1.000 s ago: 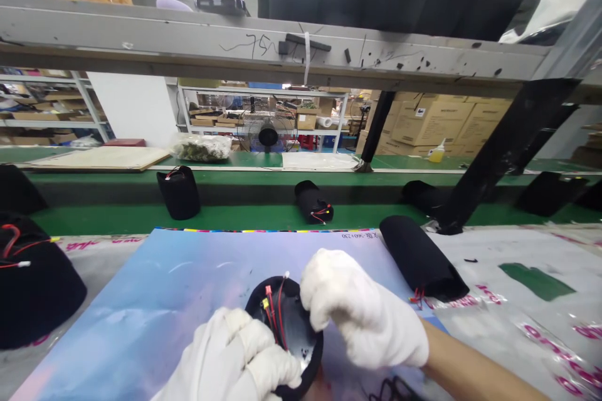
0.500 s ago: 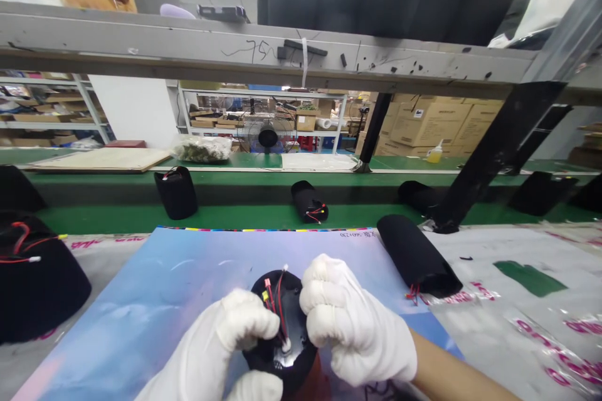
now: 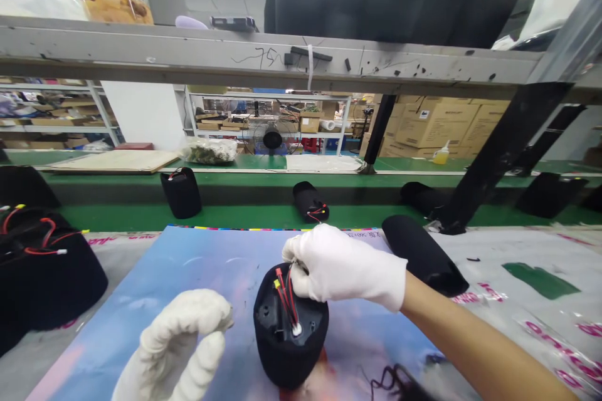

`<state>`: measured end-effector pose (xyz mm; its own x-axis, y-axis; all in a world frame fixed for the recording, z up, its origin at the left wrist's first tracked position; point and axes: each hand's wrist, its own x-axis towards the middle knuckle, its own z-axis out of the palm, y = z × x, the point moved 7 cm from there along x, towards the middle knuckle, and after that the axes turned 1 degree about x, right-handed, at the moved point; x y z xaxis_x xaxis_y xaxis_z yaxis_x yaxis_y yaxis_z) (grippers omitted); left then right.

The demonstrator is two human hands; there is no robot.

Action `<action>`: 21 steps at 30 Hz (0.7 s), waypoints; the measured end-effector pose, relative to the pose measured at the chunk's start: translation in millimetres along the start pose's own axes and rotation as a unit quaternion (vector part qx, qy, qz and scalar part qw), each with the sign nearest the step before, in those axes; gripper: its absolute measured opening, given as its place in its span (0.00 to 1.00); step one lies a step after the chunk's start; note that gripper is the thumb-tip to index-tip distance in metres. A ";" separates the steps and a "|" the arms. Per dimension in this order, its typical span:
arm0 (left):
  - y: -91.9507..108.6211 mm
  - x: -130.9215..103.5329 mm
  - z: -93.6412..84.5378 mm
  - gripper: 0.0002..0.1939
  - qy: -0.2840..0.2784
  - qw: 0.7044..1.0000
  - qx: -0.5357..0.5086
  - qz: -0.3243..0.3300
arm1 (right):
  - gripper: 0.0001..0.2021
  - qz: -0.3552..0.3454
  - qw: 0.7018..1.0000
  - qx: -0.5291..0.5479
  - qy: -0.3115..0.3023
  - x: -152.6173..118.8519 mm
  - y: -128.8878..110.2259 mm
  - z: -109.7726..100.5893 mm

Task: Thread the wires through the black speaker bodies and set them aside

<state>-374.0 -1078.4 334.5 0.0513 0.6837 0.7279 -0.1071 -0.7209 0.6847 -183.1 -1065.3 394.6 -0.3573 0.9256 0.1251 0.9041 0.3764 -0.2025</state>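
A black fabric-covered cylinder (image 3: 291, 360) stands tilted in front of me, its dark plastic end facing up. Red and black wires (image 3: 288, 301) rise from a white plug on that end, with red and yellow connectors at their tips. My right hand (image 3: 324, 263), in a white glove, is closed at the cylinder's far rim, thumb near the wires; its fingers hide the exact hold. To the left, apart from the cylinder, my white-gloved left hand (image 3: 174, 344) is curled in a loose C, with nothing clearly visible in it.
A printed blue sheet (image 3: 211, 263) lies beneath the cylinder. Other black cylinders lie at the right (image 3: 423, 257) and left (image 3: 61, 282), with several along the green bench (image 3: 235, 216). A shelf beam (image 3: 188, 53) crosses overhead; a dark slanted post (image 3: 508, 156) stands at right.
My left hand has let go of the cylinder and moved left. My right hand has shifted up and left onto its far rim, covering the white connector. The view has shifted slightly.
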 end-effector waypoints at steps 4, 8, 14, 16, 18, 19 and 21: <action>4.5 -7.8 17.4 0.08 -0.132 0.976 0.105 0.135 | 0.05 0.012 0.997 -0.078 -0.004 0.2 -9.0 -4.3; 4.2 -8.3 30.7 0.16 -0.183 0.951 0.160 0.190 | 0.09 0.006 1.000 -0.004 -0.016 -12.0 -9.5 -10.2; 13.5 5.6 49.7 0.15 -0.243 0.943 0.154 0.166 | 0.30 0.079 0.961 0.259 -0.060 -50.1 21.8 -4.5; 13.9 8.9 51.4 0.15 -0.278 0.937 0.136 0.163 | 0.35 0.081 0.939 0.333 -0.044 -67.8 36.7 4.4; 9.0 10.6 51.2 0.13 -0.310 0.934 0.120 0.133 | 0.39 0.080 0.906 0.416 -0.030 -84.2 50.4 18.9; 5.0 10.5 51.2 0.12 -0.324 0.934 0.107 0.105 | 0.41 0.083 0.892 0.444 -0.027 -90.5 55.6 28.3; -4.3 9.1 51.0 0.12 -0.328 0.942 0.069 0.026 | 0.48 0.108 0.880 0.461 -0.027 -97.4 61.1 50.7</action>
<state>-322.4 -1074.9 340.0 0.6569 0.4628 0.5952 0.0015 -0.7902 0.6128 -105.0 -1130.4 320.8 -0.2333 0.9708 -0.0556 0.3863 0.0400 -0.9215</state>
